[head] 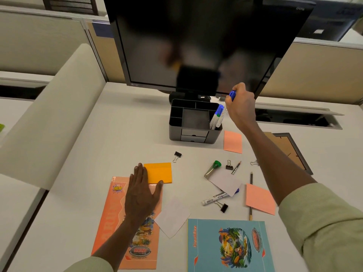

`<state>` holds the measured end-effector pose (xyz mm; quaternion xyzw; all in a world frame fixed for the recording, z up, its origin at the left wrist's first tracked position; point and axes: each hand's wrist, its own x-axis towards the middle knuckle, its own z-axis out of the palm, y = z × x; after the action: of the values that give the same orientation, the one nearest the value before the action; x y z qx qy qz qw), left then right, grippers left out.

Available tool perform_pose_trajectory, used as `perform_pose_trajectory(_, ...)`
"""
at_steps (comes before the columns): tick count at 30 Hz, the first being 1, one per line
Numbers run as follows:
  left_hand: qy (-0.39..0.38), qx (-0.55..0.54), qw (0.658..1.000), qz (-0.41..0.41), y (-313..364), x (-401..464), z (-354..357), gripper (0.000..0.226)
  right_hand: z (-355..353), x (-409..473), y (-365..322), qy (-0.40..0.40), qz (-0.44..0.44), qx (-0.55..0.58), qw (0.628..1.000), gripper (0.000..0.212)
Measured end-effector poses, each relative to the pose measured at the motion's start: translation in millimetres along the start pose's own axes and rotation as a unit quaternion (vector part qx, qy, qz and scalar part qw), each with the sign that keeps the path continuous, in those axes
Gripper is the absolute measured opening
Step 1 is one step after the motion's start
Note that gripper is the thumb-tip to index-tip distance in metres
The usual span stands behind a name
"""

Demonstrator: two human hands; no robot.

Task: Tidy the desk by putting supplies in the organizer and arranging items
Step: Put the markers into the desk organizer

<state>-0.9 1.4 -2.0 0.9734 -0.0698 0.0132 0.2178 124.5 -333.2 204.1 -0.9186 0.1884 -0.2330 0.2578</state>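
Note:
A black desk organizer (177, 122) stands under the monitor, with two markers (217, 117) upright in its right compartment. My right hand (240, 107) hovers just right of it, shut on a blue-capped marker (232, 95) whose body points down toward that compartment. My left hand (141, 191) lies flat and open on an orange notebook (110, 222), its fingers touching a pad of orange sticky notes (160, 172). Another marker (213, 199) lies partly under a white paper slip (225, 181).
Loose on the desk: three black binder clips (177, 155) (229, 165) (223, 206), a green-capped item (213, 168), a pen (236, 167), a pencil (251, 195), pink notes (232, 141) (259, 199), a white slip (172, 216), a blue notebook (229, 246), a picture frame (290, 150). A monitor (196, 42) stands behind.

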Motion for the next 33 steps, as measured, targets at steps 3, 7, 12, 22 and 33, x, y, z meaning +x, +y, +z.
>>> perform_pose_trajectory(3, -0.001, 0.002, 1.000, -0.002, 0, 0, 0, 0.087, 13, -3, 6, -0.027, 0.012, -0.005, 1.000, 0.023)
perform_pose_trajectory(7, -0.003, 0.004, 1.000, -0.006, 0, 0, 0, 0.087, 29, -8, 17, -0.067, 0.018, -0.015, 0.997, 0.024)
perform_pose_trajectory(12, -0.005, 0.005, 1.000, -0.006, -1, 0, 1, 0.087, 40, -14, 28, -0.101, 0.027, -0.032, 0.994, 0.024)
perform_pose_trajectory(22, -0.008, 0.009, 1.000, -0.010, 0, 1, 1, 0.087, 32, -35, 49, -0.038, 0.054, 0.016, 0.998, 0.019)
perform_pose_trajectory(33, 0.001, 0.012, 1.000, 0.012, 1, -1, -2, 0.084, 8, -119, 100, -0.200, 0.007, -0.033, 0.979, 0.012)
